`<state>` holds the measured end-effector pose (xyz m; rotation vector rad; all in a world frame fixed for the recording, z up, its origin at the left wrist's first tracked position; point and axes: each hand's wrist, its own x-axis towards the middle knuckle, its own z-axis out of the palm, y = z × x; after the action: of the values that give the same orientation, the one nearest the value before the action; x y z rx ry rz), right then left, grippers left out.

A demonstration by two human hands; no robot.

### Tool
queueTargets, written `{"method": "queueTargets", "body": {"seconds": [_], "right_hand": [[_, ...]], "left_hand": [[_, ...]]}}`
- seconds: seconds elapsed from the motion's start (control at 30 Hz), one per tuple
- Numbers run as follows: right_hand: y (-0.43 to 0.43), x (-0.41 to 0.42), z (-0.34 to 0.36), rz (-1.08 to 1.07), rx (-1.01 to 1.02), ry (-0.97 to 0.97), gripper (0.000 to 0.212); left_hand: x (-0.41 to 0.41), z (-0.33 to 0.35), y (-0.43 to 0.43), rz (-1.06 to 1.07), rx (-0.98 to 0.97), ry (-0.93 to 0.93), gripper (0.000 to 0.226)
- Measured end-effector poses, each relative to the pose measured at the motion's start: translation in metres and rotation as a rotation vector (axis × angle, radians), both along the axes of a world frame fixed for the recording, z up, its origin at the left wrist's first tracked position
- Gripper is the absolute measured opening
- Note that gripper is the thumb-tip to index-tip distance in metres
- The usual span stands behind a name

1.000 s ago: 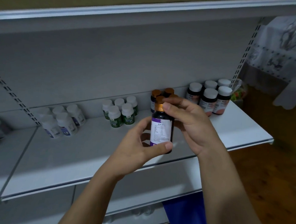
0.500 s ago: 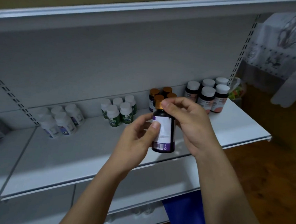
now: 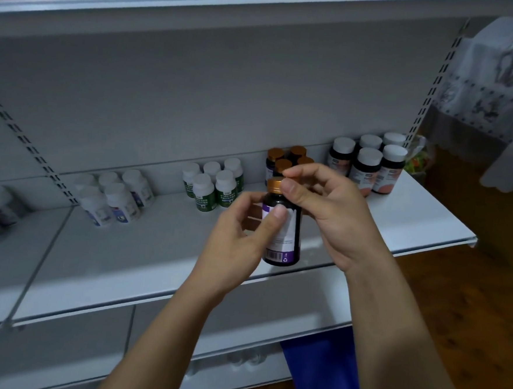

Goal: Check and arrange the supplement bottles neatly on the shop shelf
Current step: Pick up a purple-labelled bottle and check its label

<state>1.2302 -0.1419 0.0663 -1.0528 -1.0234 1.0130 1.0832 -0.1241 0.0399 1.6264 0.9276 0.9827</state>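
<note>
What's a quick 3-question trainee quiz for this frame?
1. True or false: the dark bottle stands on the shelf.
2. The right hand fingers pinch: A) the gold cap; B) the bottle's base; C) nothing.
3. Fill in: ___ green-label bottles show on the shelf.
Key: 1. False; the left hand and right hand hold it above the shelf. 2. A. 3. Five.
</note>
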Motion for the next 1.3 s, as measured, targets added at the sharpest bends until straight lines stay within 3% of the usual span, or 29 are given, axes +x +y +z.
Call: {"method": "queueTargets", "body": {"seconds": [0.23, 0.47, 0.67, 0.93, 1.1, 1.3], "right_hand": [[0.003, 0.0, -0.003, 0.037, -0.026, 0.023, 0.035], [0.006, 0.0, -0.007, 0.036, -0.081, 0.037, 0.034], [0.01, 0.006, -0.011, 0.02, -0.15, 0.026, 0.011], [0.013, 0.009, -0.009, 0.005, -0.218, 0.077, 0.021], [0.013, 0.011, -0.006, -0.003, -0.248, 0.11, 0.005], [0.014, 0.011, -0.006, -0.151, -0.256, 0.004, 0.025]], "left_hand": [[-0.008, -0.007, 0.0, -0.034, -0.001, -0.003, 0.047], [-0.011, -0.011, 0.003, -0.035, -0.045, -0.001, 0.031], [-0.011, -0.014, 0.006, -0.027, -0.075, 0.022, 0.026], [-0.007, -0.011, 0.009, 0.004, -0.12, -0.064, 0.024], [-0.005, -0.011, 0.006, -0.013, -0.143, -0.041, 0.024], [0.002, -0.011, 0.001, -0.078, -0.118, 0.001, 0.028]]}}
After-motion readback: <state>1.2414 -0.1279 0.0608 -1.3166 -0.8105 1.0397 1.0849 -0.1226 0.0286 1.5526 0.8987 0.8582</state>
